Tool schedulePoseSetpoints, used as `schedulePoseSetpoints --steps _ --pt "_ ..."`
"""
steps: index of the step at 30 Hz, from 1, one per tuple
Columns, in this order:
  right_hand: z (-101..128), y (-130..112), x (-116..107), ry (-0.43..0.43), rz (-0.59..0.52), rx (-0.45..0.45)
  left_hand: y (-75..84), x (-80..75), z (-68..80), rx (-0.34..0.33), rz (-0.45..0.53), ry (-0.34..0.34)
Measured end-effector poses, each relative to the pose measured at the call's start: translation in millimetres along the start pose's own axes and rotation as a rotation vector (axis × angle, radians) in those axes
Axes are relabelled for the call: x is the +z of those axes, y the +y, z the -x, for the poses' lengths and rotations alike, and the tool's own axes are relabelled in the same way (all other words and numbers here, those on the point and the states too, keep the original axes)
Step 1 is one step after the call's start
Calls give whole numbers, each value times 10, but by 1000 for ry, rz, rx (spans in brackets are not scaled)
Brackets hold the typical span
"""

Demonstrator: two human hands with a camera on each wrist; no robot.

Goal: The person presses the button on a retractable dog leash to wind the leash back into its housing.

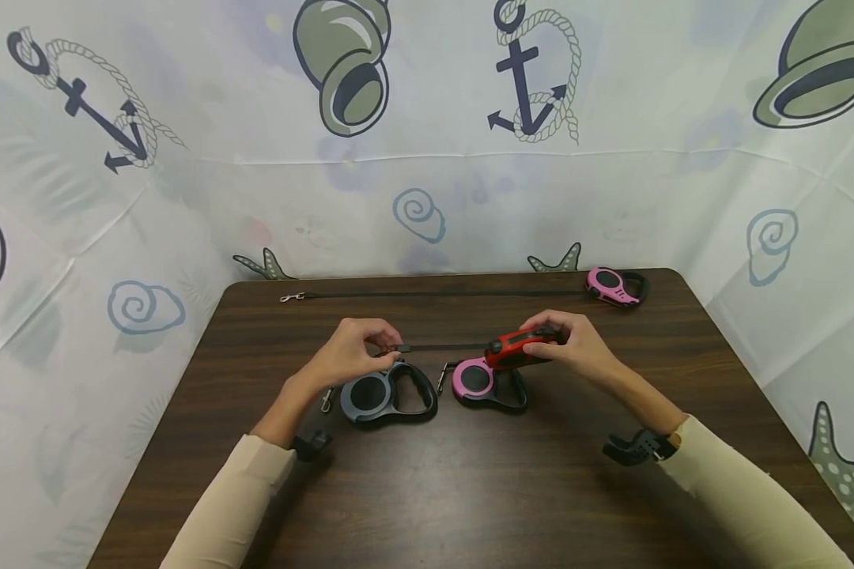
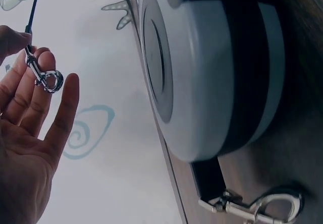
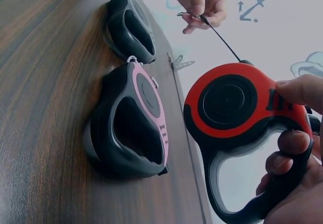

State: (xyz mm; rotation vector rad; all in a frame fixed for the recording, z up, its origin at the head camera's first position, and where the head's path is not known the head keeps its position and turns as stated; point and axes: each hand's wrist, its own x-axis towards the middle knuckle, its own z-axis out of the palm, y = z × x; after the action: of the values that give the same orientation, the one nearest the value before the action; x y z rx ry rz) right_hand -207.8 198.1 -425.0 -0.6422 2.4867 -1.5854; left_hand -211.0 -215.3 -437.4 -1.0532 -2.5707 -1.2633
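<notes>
Above the bench (image 1: 470, 490), the right hand (image 1: 576, 344) grips the red leash reel (image 1: 521, 348) while the left hand (image 1: 352, 352) pinches its clip (image 2: 44, 76), the cord (image 1: 441, 347) only partly drawn compared with the far pink reel's (image 1: 612, 285).

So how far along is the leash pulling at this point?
One pink leash at the table's far edge already lies fully drawn out. The right hand holds the red leash; the left hand pinches its clip, cord partly out. The grey leash and nearer pink leash look unpulled.
</notes>
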Motion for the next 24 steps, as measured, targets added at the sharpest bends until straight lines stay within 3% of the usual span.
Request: schedulePoseSetpoints --steps 24 --pt "-85 -40 184 -43 -83 -1 104 257 -158 26 35 -27"
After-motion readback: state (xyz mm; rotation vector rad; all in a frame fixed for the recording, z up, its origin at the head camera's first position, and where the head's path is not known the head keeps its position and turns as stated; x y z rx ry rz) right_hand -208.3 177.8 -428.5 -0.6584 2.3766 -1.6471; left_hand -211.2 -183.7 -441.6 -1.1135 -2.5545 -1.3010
